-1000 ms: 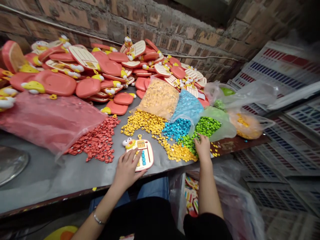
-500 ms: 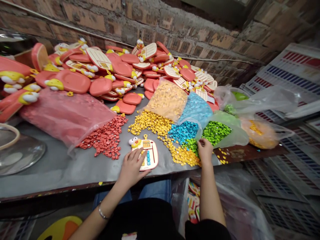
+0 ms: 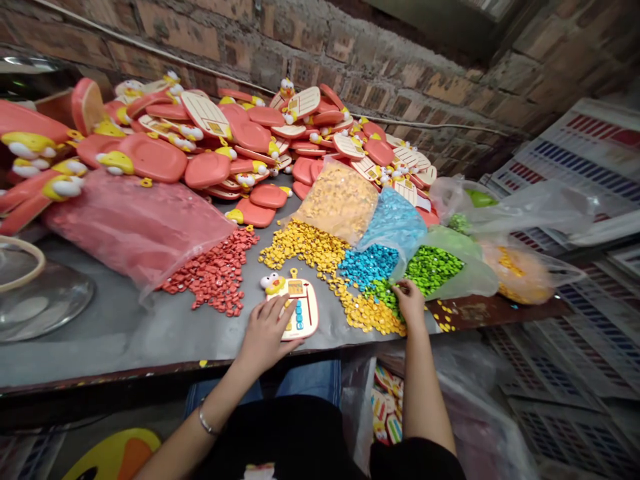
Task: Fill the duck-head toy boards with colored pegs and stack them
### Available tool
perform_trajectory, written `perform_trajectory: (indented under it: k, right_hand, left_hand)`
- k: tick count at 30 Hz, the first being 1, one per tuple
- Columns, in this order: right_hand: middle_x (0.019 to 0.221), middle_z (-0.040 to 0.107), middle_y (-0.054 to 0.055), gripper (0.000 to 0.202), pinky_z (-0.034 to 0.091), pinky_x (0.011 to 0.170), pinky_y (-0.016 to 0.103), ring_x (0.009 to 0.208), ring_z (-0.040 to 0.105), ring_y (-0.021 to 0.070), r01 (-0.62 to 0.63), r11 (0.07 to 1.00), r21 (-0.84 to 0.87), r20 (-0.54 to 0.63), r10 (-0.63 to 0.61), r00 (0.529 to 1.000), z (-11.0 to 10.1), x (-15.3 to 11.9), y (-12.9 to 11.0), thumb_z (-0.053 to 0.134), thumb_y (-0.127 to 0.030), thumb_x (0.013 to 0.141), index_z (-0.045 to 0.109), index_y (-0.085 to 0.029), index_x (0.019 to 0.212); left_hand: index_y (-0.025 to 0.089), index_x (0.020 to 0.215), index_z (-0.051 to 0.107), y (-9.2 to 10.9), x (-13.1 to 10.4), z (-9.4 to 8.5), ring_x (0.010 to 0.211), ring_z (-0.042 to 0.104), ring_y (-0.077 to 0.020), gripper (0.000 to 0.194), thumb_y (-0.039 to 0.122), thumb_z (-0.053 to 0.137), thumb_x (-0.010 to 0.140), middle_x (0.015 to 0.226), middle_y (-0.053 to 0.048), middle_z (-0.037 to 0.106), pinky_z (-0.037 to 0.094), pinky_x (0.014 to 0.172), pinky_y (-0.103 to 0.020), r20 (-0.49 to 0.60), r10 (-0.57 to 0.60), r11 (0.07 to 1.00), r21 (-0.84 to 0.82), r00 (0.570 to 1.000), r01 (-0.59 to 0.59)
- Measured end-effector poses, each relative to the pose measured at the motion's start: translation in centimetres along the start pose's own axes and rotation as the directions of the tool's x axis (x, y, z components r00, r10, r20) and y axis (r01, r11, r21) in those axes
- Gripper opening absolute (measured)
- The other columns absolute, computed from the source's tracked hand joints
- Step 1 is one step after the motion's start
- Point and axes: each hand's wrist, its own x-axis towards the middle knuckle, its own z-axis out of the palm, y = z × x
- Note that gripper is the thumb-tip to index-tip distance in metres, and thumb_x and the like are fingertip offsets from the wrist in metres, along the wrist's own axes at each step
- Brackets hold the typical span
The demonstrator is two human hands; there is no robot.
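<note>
A cream, red-edged toy board [image 3: 311, 310] with a duck-like head and bulging eyes lies on the table, bearing a column of blue pieces and some yellow ones. My left hand [image 3: 267, 330] rests over its left side, fingers stretched out and flat, thumb by the lower edge. At the green pieces [image 3: 380, 290] my right hand [image 3: 411, 305] has its fingertips pinched together; what is between them is hidden. Loose yellow pieces [image 3: 369, 313] lie just left of that hand, and blue pieces [image 3: 370, 265] lie behind.
Red pieces [image 3: 215, 277] spill from a pink bag [image 3: 135, 227]. More bags stand behind the yellow, blue and green heaps. Many red duck boards [image 3: 250, 137] are piled against the brick wall. A clear lid [image 3: 45, 293] lies left. Below the table is a bin of finished-looking boards [image 3: 387, 407].
The camera view has shifted slightly. My right hand stays at the green pieces, its fingers a little more drawn together; my left hand remains on the toy board.
</note>
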Motion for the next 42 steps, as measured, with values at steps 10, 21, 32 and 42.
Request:
perform_trajectory:
  k: [10, 21, 32, 42]
  right_hand:
    - [0.083, 0.062, 0.008, 0.027, 0.048, 0.064, 0.032, 0.071, 0.057, 0.0194, 0.281, 0.96, 0.0, -0.161, -0.277, 0.947, 0.6, -4.9, -8.0, 0.057, -0.042, 0.084, 0.064, -0.016, 0.086]
    - [0.092, 0.065, 0.008, 0.016, 0.051, 0.077, 0.035, 0.085, 0.062, 0.0221, 0.493, 0.864, 0.106, 0.364, -0.495, 0.789, 9.2, -8.1, -14.3, 0.053, -0.015, 0.087, 0.065, -0.019, 0.096]
    - [0.087, 0.063, 0.006, 0.02, 0.049, 0.075, 0.031, 0.083, 0.058, 0.0191, 0.603, 0.77, 0.206, 0.413, -0.627, 0.66, 11.6, -8.5, -16.9, 0.051, -0.016, 0.092, 0.07, -0.02, 0.088]
    - [0.09, 0.065, 0.007, 0.018, 0.048, 0.08, 0.036, 0.089, 0.057, 0.0211, 0.573, 0.785, 0.236, 0.482, -0.606, 0.632, 9.1, -8.7, -16.0, 0.053, -0.02, 0.093, 0.071, -0.021, 0.097]
  left_hand:
    - [0.021, 0.138, 0.048, -0.1, -0.1, 0.2, 0.126, 0.044, -0.0297, 0.07, 0.055, 0.064, 0.079, 0.141, -0.011, 0.049, 0.032, 0.101, -0.043, -0.009, 0.001, 1.0, -0.003, 1.0, -0.001]
    - [0.02, 0.137, 0.048, 0.0, 0.0, 0.1, 0.125, 0.045, -0.0298, 0.071, 0.054, 0.066, 0.077, 0.141, -0.011, 0.049, 0.032, 0.101, -0.043, -0.012, 0.001, 1.0, -0.001, 1.0, -0.001]
    - [0.021, 0.133, 0.053, 0.0, 0.0, 0.2, 0.124, 0.045, -0.0307, 0.069, 0.056, 0.068, 0.076, 0.138, -0.011, 0.053, 0.032, 0.1, -0.044, -0.025, -0.008, 1.0, -0.017, 1.0, 0.007]
    - [0.021, 0.135, 0.05, 0.0, 0.2, -0.1, 0.125, 0.044, -0.0299, 0.071, 0.056, 0.068, 0.076, 0.139, -0.011, 0.052, 0.031, 0.102, -0.043, -0.005, -0.004, 1.0, -0.025, 1.0, 0.004]
